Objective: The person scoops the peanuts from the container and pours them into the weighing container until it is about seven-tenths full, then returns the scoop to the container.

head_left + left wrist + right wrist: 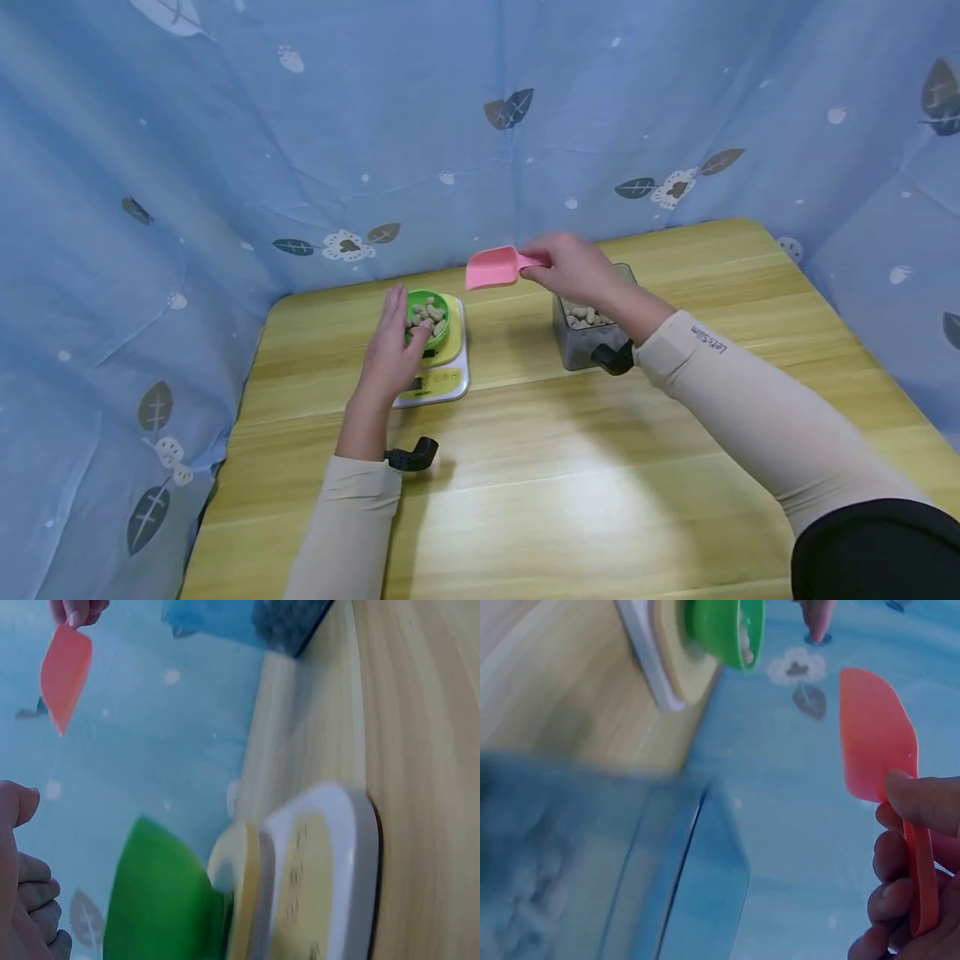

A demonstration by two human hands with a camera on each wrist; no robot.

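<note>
In the head view a green bowl (439, 335) with peanuts in it sits on a white and yellow kitchen scale (462, 379). My left hand (390, 346) is held beside and over the left side of the bowl, fingers extended; in the left wrist view it stands apart from the green bowl (161, 900). With my right hand (573, 271) I grip the handle of a pink scoop (492, 268) in the air. The right wrist view shows the thumb and curled fingers round the handle of the scoop (877, 731). No peanuts show in the scoop.
A clear rectangular container (576, 348) of peanuts stands on the wooden table (525, 467), below my right hand. A blue patterned curtain (450, 125) hangs behind the table and at both sides. A black wrist camera mount (412, 456) juts from each wrist.
</note>
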